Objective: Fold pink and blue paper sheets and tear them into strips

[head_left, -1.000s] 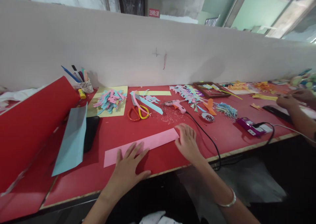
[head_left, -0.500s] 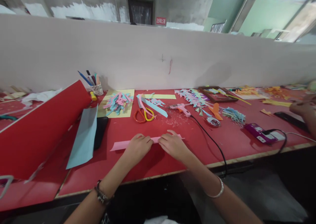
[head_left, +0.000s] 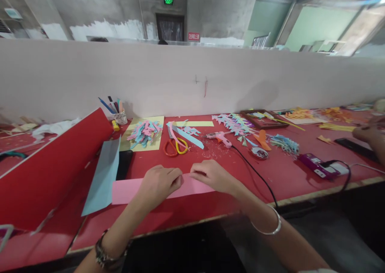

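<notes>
A long pink paper strip (head_left: 128,189) is held up just over the red table, its broad face turned toward me. My left hand (head_left: 158,183) pinches its top edge left of the middle. Close beside it, my right hand (head_left: 210,176) pinches the same edge, thumb and fingers together. Beyond my hands lie scissors (head_left: 176,146) with red and yellow handles, beside a blue paper strip (head_left: 192,138). A pink glue gun (head_left: 219,137) rests to their right, its black cord running toward the table edge.
Left are a pale blue sheet (head_left: 104,176), a dark flat object (head_left: 124,164) and a large tilted red board (head_left: 57,168). Cut strips (head_left: 146,132) lie on yellow paper near a pen cup (head_left: 120,117). A purple power strip (head_left: 319,165) and another person's hand (head_left: 368,134) are at right.
The pink paper has been lifted and tilted, so its wide face now shows instead of a narrow sliver. Both hands have stayed on it, and the camera view has shifted slightly.
</notes>
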Tool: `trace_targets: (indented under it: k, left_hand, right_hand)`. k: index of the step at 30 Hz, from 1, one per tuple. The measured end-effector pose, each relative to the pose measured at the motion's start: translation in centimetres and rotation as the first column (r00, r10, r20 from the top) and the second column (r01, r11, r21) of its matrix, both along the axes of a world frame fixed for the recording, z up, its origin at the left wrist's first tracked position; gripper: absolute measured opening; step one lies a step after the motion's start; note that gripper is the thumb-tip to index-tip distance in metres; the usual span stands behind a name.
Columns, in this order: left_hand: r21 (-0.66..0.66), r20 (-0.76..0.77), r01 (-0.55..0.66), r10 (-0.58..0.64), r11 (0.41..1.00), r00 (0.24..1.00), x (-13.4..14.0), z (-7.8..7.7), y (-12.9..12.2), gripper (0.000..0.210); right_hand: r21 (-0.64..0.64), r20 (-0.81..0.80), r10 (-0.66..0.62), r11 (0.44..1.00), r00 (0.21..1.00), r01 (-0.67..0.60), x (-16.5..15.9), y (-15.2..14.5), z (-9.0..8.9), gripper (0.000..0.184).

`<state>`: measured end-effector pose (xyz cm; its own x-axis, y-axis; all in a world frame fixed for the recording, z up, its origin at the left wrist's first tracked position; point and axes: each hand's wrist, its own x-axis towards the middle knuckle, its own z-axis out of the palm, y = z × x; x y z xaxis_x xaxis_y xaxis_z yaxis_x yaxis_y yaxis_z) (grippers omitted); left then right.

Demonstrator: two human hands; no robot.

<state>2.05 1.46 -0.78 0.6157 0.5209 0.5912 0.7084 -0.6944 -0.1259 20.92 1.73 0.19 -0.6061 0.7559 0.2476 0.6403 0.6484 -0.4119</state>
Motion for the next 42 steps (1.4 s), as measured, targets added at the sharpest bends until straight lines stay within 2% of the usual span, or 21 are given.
trace_targets:
  k: [2,5,7,9,11,13,15,19,24,28,32,34,35,37,39,42]
  left_hand:
    - [0.018,-0.008,-0.039,0.039,0.999,0.999,-0.7,0.2,-0.1,0.026]
    - [0.052,-0.056,-0.128,0.131,0.99,0.99,-1.7,0.4,-0.1,0.025]
    - [0.065,-0.095,-0.173,0.179,0.983,0.979,-1.9,0.7,0.1,0.025]
    - [0.049,-0.132,-0.187,0.192,0.981,0.972,-1.6,1.1,0.3,0.024]
    - [0.023,-0.154,-0.173,0.174,0.985,0.972,-1.1,1.5,0.4,0.024]
    - [0.003,-0.165,-0.165,0.163,0.986,0.973,-0.6,1.9,0.4,0.025]
    - [-0.023,-0.164,-0.182,0.176,0.983,0.971,-0.4,2.0,0.5,0.026]
    - [-0.134,-0.163,-0.177,0.154,0.975,0.975,-0.2,2.1,0.7,0.022]
    - [-0.264,-0.216,-0.185,0.129,0.947,0.968,0.4,2.4,1.2,0.023]
    - [-0.407,-0.126,-0.19,0.151,0.893,0.98,-0.7,2.4,1.4,0.025]
    - [-0.543,-0.009,-0.143,0.165,0.827,0.986,-2.1,2.3,1.4,0.025]
    - [-0.563,0.005,-0.137,0.169,0.815,0.986,-2.0,2.5,1.3,0.024]
    - [-0.567,0.004,-0.128,0.158,0.814,0.987,-1.8,2.7,1.2,0.024]
    - [-0.56,-0.009,-0.105,0.121,0.822,0.993,-1.1,3.0,1.0,0.024]
    - [-0.504,-0.044,-0.1,0.09,0.858,0.995,-0.4,3.3,0.8,0.024]
    - [-0.345,-0.146,-0.103,0.055,0.933,0.988,0.5,3.5,0.4,0.023]
  right_hand:
    - [0.016,0.011,-0.012,1.0,1.0,0.012,1.5,0.3,0.3,0.024]
    - [0.114,0.018,-0.134,0.985,0.991,0.131,4.2,0.8,0.7,0.023]
    - [0.227,0.015,-0.291,0.933,0.957,0.28,5.3,1.1,1.2,0.027]
    - [0.331,-0.043,-0.358,0.876,0.933,0.351,5.1,1.0,1.5,0.027]
    - [0.37,-0.098,-0.224,0.896,0.97,0.245,3.7,0.6,1.8,0.021]
    - [0.338,-0.037,-0.092,0.936,0.995,0.099,1.8,0.2,1.7,0.02]
    - [0.315,0.046,-0.064,0.948,0.997,0.047,0.2,0.0,1.5,0.016]
    - [0.351,0.104,-0.128,0.933,0.986,0.084,-1.6,0.4,1.2,0.018]
    - [0.428,0.087,-0.11,0.902,0.99,0.063,-2.3,1.5,1.3,0.016]
    - [0.468,0.073,-0.155,0.878,0.985,0.103,-0.2,2.5,1.1,0.016]
    - [0.451,-0.004,-0.288,0.854,0.958,0.259,2.9,3.0,1.1,0.018]
    - [0.46,-0.083,-0.293,0.836,0.952,0.298,3.2,2.8,1.4,0.02]
    - [0.461,-0.099,-0.242,0.848,0.965,0.26,3.0,2.6,1.6,0.019]
    - [0.424,-0.059,-0.081,0.9,0.995,0.098,1.9,2.1,1.9,0.017]
    - [0.323,0.04,0.06,0.944,0.997,-0.069,0.5,1.8,2.2,0.02]
    - [0.134,0.097,0.156,0.977,0.983,-0.168,-1.0,1.8,2.9,0.022]
